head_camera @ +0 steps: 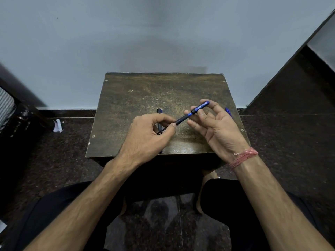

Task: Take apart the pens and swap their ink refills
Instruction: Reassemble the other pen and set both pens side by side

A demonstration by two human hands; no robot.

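A blue pen [192, 112] is held level above the small wooden table [137, 98]. My right hand [215, 127] pinches its blue barrel end between thumb and fingertips. My left hand [150, 134] grips the dark grip section of the same pen, and a black pen barrel [161, 132] also runs through that fist. Another black pen part [159, 113] lies on the table behind my left hand, partly hidden. A blue piece [228, 111] shows just past my right hand, mostly hidden.
The table stands against a pale wall [163, 33] on a dark speckled floor [54, 151]. A crumpled white paper [58, 126] lies on the floor at left. A dark ledge [299, 78] rises at right. My knees sit under the table's near edge.
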